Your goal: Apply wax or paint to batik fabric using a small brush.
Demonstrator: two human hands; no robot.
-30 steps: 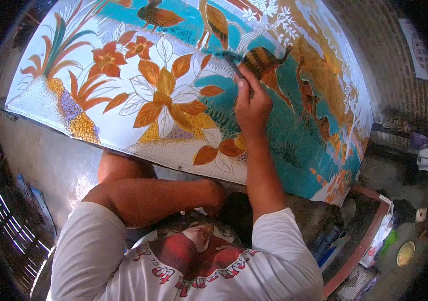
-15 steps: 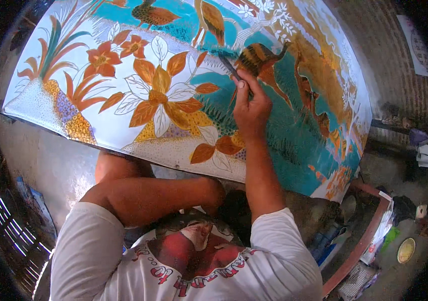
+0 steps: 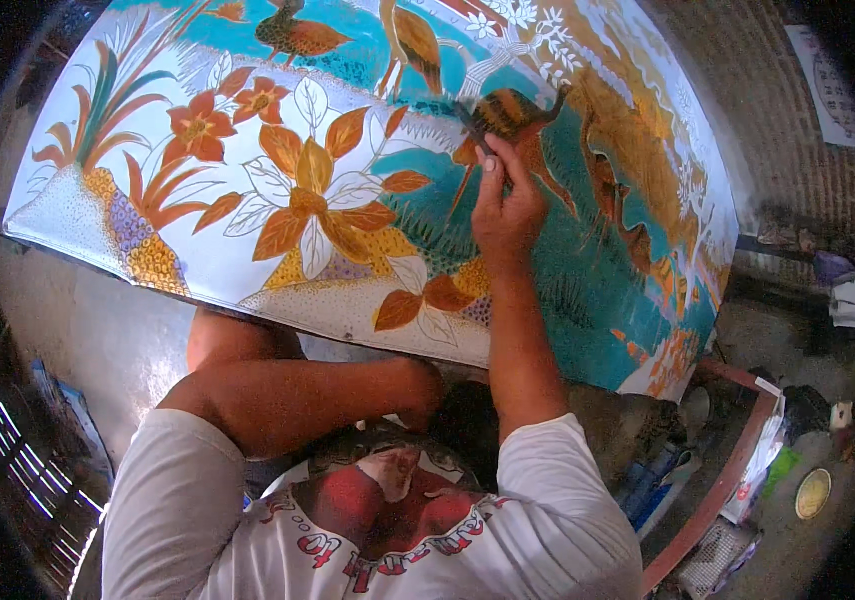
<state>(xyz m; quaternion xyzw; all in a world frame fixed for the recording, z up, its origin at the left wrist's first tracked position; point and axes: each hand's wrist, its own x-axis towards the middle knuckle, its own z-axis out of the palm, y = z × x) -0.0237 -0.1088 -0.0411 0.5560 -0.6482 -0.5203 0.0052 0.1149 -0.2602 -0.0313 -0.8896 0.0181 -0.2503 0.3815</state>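
Note:
A slim dark brush (image 3: 471, 124) is pinched between the thumb and fingers of my right hand (image 3: 510, 200). Its tip meets the large painted panel (image 3: 217, 270) at the edge of a teal area, beside a brown-and-black striped bird (image 3: 509, 112). Orange and golden flowers (image 3: 307, 205) with some white, outlined petals cover the panel left of my hand. My left forearm crosses my lap under the panel's near edge. My left hand (image 3: 417, 388) rests there in shadow, its fingers hidden.
A reddish-brown wooden rail (image 3: 722, 480) runs along my right side. Beyond it a round pale yellow dish (image 3: 813, 494) and a green scrap (image 3: 779, 468) lie on the floor. A dark slatted piece (image 3: 22, 470) stands at lower left. Corrugated wall (image 3: 767, 120) rises at the right.
My right hand and the brush have shifted slightly right and down along the teal edge. The panel appears a little further left and higher in view. My left arm stays across my lap.

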